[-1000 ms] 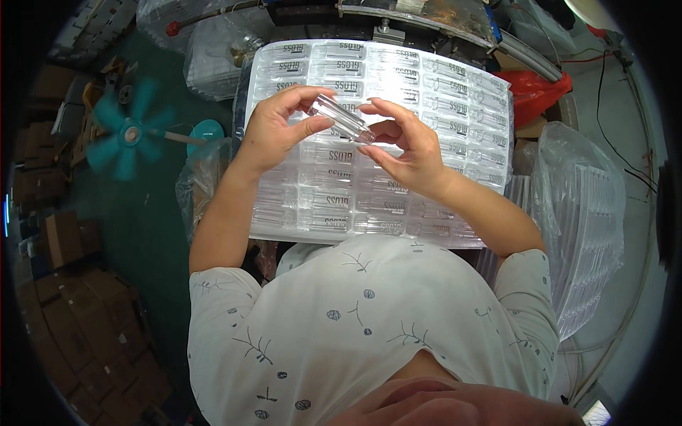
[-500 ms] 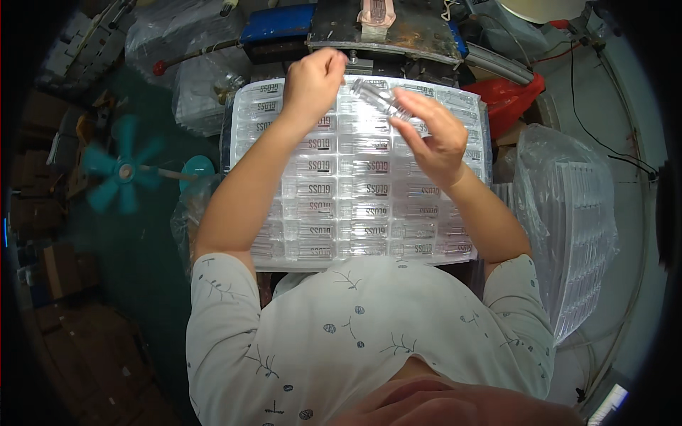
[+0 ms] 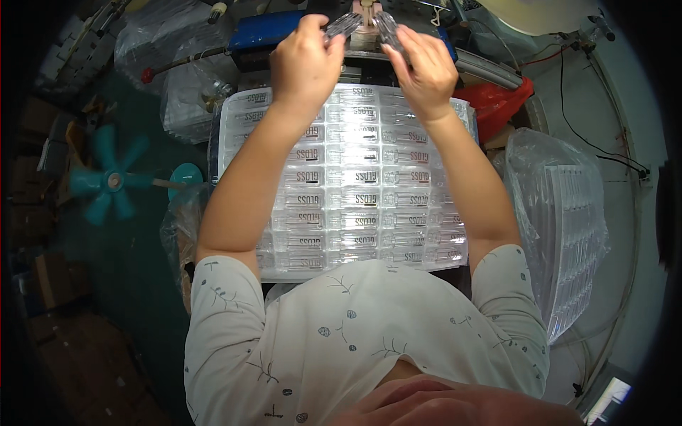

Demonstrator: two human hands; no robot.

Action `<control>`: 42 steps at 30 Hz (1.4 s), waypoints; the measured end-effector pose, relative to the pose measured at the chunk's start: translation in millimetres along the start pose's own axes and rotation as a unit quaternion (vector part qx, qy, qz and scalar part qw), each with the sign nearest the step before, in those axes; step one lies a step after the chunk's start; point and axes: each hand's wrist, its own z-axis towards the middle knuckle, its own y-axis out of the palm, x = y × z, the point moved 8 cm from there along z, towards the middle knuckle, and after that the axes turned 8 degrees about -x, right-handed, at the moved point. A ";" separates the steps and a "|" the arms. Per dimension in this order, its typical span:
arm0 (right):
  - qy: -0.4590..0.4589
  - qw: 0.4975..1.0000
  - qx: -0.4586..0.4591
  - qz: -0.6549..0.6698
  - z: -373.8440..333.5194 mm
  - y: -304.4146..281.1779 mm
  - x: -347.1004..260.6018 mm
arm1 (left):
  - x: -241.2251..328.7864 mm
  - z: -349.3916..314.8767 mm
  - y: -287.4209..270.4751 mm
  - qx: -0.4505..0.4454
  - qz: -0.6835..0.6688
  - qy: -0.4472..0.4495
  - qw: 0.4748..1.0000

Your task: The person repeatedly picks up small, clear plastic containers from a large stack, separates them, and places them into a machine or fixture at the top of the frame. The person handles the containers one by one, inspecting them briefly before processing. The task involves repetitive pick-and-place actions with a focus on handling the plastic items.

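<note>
My left hand (image 3: 307,67) reaches up to the far side, fingers closed on a clear tube (image 3: 344,25) that slants up to the right. Opposite it, my right hand (image 3: 428,74) pinches another clear tube (image 3: 387,30), which tilts up to the left. Between the two tubes sits a pinkish holder (image 3: 364,32) on the dark machine bed, partly covered by them. Below my hands lies a white tray (image 3: 231,113) filled with rows of clear tubes (image 3: 366,177) bearing dark print.
Stacked clear trays in plastic wrap (image 3: 568,234) stand at the right. A red bag (image 3: 497,106) lies beyond them, near a metal rail. At the left are a turquoise fan (image 3: 114,181) and a red-knobbed lever (image 3: 148,75). A blue machine part (image 3: 266,28) sits at the far left of the bed.
Both hands have moved away from me, up to the pinkish holder. The right hand carried its tube along; a tube now shows in the left hand. The whole view has shifted slightly.
</note>
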 end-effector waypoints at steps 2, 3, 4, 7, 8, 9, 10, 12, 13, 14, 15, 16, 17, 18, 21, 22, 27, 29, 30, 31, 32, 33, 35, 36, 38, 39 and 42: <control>-0.021 0.996 -0.050 -0.067 10.8 36.4 -0.5 | -19.9 -21.0 -24.9 -0.014 -0.039 -0.030 0.999; -0.020 0.993 -0.071 -0.087 13.3 45.9 1.3 | -27.1 -29.5 -36.3 -0.022 -0.054 -0.043 0.997; -0.022 0.990 -0.091 -0.103 16.9 55.7 1.0 | -35.0 -38.1 -48.4 -0.035 -0.058 -0.061 0.996; 0.002 0.979 -0.155 -0.132 15.8 78.8 11.2 | -63.5 -60.3 -79.4 -0.038 -0.063 -0.053 0.996; 0.023 0.976 -0.186 -0.115 10.6 86.1 20.0 | -73.4 -68.6 -87.7 -0.046 -0.084 -0.060 0.994; 0.045 0.970 -0.218 -0.099 5.0 93.8 29.4 | -80.8 -71.2 -98.2 -0.056 -0.067 -0.062 0.994; 0.060 0.965 -0.234 -0.098 3.8 93.4 31.6 | -86.5 -75.3 -113.4 -0.068 -0.047 -0.071 0.994; 0.042 0.970 -0.229 -0.071 15.7 75.1 4.6 | -111.9 -97.5 -140.8 -0.098 -0.056 -0.110 0.988; 0.004 0.981 -0.143 -0.134 13.3 61.0 -10.3 | -122.7 -111.3 -148.9 -0.126 -0.083 -0.130 0.980; 0.006 0.985 -0.127 -0.118 12.7 52.1 -21.7 | -135.0 -125.7 -150.3 -0.151 -0.114 -0.148 0.971; 0.008 0.988 -0.111 -0.103 11.8 41.1 -33.9 | -144.3 -141.1 -148.7 -0.176 -0.146 -0.166 0.959; 0.008 0.991 -0.120 -0.060 9.4 37.3 -45.1 | -150.1 -158.3 -138.6 -0.203 -0.215 -0.194 0.935; 0.010 0.991 -0.130 -0.021 5.1 35.6 -55.7 | -149.3 -165.2 -133.1 -0.214 -0.187 -0.174 0.943; 0.012 0.990 -0.141 0.019 -0.6 34.7 -64.0 | -147.2 -170.9 -127.8 -0.226 -0.158 -0.153 0.949; 0.014 0.972 -0.213 0.095 -19.1 42.9 -87.7 | -147.9 -184.0 -118.0 -0.228 -0.077 -0.125 0.962; 0.009 0.967 -0.224 0.120 -19.2 40.9 -100.9 | -142.5 -184.7 -117.0 -0.226 -0.052 -0.092 0.968; -0.009 0.910 -0.306 0.281 -37.3 50.5 -174.6 | -144.6 -188.8 -113.6 -0.194 -0.082 -0.108 0.972; -0.036 0.890 -0.349 0.291 -44.0 54.6 -207.9 | -151.0 -192.6 -116.3 -0.177 -0.142 -0.116 0.967; -0.056 0.887 -0.366 0.276 -45.7 57.4 -220.1 | -152.1 -193.2 -121.3 -0.159 -0.126 -0.117 0.972; -0.077 0.884 -0.380 0.261 -47.5 60.8 -230.0 | -152.4 -192.7 -128.0 -0.141 -0.109 -0.117 0.977; -0.095 0.883 -0.392 0.241 -52.0 65.3 -236.4 | -152.4 -192.9 -133.7 -0.123 -0.091 -0.117 0.981; -0.113 0.881 -0.402 0.220 -58.0 70.5 -241.5 | -152.4 -194.2 -136.4 -0.115 -0.086 -0.118 0.983; -0.112 0.878 -0.405 0.230 -60.5 73.5 -245.0 | -151.5 -197.1 -144.3 -0.099 -0.073 -0.121 0.985; -0.093 0.876 -0.397 0.259 -59.4 72.6 -243.0 | -150.4 -198.3 -145.3 -0.102 -0.095 -0.129 0.982; -0.065 0.877 -0.372 0.298 -55.7 68.5 -237.0 | -144.7 -199.9 -146.6 -0.104 -0.139 -0.144 0.974; -0.055 0.881 -0.355 0.307 -52.3 64.3 -231.8 | -139.0 -199.3 -143.0 -0.122 -0.172 -0.142 0.967; -0.040 0.882 -0.332 0.332 -57.0 60.1 -215.2 | -117.2 -194.3 -129.2 -0.177 -0.217 -0.126 0.952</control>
